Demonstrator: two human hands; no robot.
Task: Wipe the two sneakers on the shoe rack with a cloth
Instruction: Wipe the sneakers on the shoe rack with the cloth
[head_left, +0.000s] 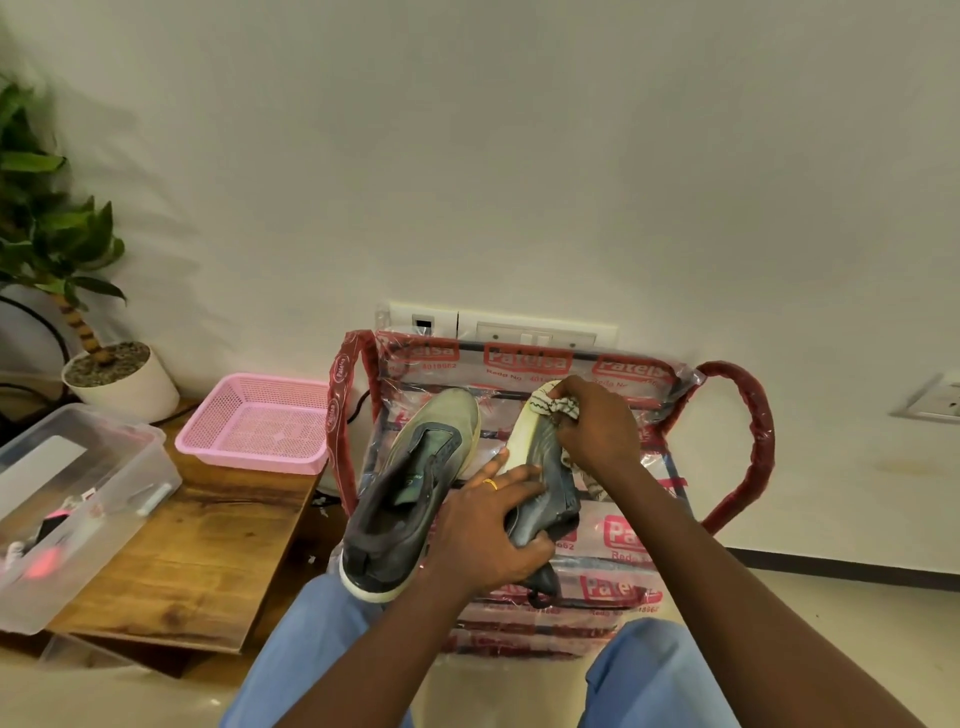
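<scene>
Two dark grey sneakers with pale soles lie on a shoe rack (737, 405) wrapped in printed plastic with red-taped side loops. The left sneaker (410, 493) rests upright, its toe toward the wall and its heel overhanging the rack's front. The right sneaker (545, 478) is tipped on its side, sole facing left. My left hand (488, 535) grips this sneaker around its heel and collar. My right hand (597, 426) presses a white cloth with green stripes (550, 402) against the sneaker's toe.
A low wooden table (208, 545) stands to the left with a pink mesh basket (260, 421), a clear plastic box (67, 499) and a potted plant (109, 374). Wall sockets (498, 327) sit behind the rack. My knees in blue trousers are in front.
</scene>
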